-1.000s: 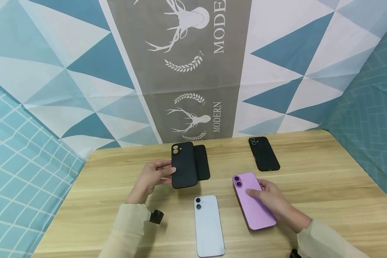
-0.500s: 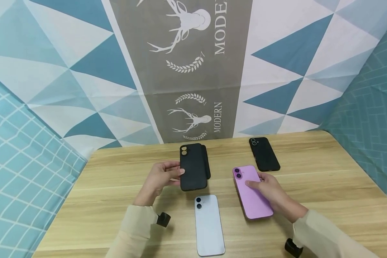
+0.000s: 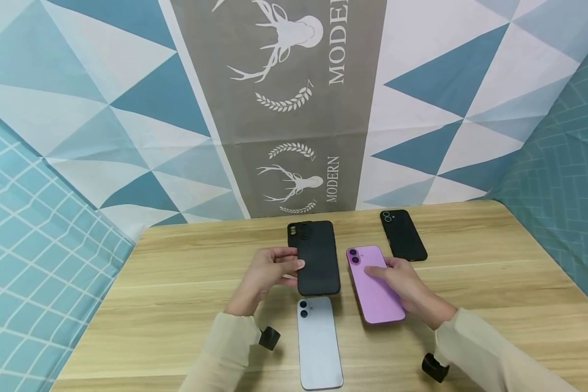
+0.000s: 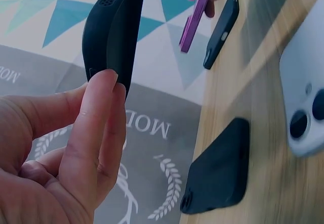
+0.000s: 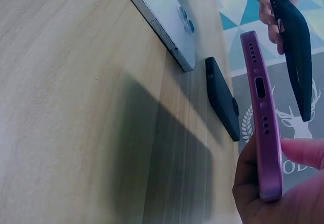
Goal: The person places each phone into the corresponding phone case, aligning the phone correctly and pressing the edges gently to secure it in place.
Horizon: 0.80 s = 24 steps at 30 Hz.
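Note:
My left hand [image 3: 269, 269] pinches a black phone case [image 3: 320, 264] by its left edge, thumb on the back, above the table. Below it, mostly hidden in the head view, lies another black phone case [image 4: 217, 173], whose camera corner peeks out at the upper left. My right hand [image 3: 405, 283] grips a pink phone [image 3: 376, 286] along its right side, back facing up. In the right wrist view the phone's bottom edge [image 5: 261, 107] with the charging port faces the camera, and the thumb presses its back. The pink phone and the held case are apart.
A white phone [image 3: 319, 343] lies back up at the front middle of the wooden table [image 3: 176, 305]. At the back right lies a flat black phone or case [image 3: 404, 234] with two camera rings. A patterned cloth [image 3: 294, 109] hangs behind the table.
My left hand has carried the black case to the right, now over the lying one. My right hand has moved the pink phone slightly up and left.

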Motion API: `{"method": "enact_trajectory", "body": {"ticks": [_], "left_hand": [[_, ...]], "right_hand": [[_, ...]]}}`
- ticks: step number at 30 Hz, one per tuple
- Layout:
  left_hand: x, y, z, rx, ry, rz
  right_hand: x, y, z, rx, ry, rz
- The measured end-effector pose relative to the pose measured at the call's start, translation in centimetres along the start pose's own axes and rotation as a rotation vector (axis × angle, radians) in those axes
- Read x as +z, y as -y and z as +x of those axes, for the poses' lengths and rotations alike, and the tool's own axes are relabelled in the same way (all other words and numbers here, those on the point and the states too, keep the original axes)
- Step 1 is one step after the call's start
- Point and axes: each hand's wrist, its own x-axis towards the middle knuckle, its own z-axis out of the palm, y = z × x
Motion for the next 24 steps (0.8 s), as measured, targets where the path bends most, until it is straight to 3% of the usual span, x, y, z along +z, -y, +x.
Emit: {"method": "enact_trajectory", "body": {"ticks": [9,15,24], "left_hand": [[1.7,0.0,0.3,-0.006,0.033,0.016],[2.3,0.0,0.3,-0.010,0.035,0.020],[3.1,0.0,0.5,-0.015,0.059,0.036]], "right_hand": [[0.1,0.3,0.3,0.002,0.021,0.084],[0.2,0.6,0.5,0.026,0.010,0.090],[0.2,1.3,0.8,-0.001,0.021,0.138]]}}
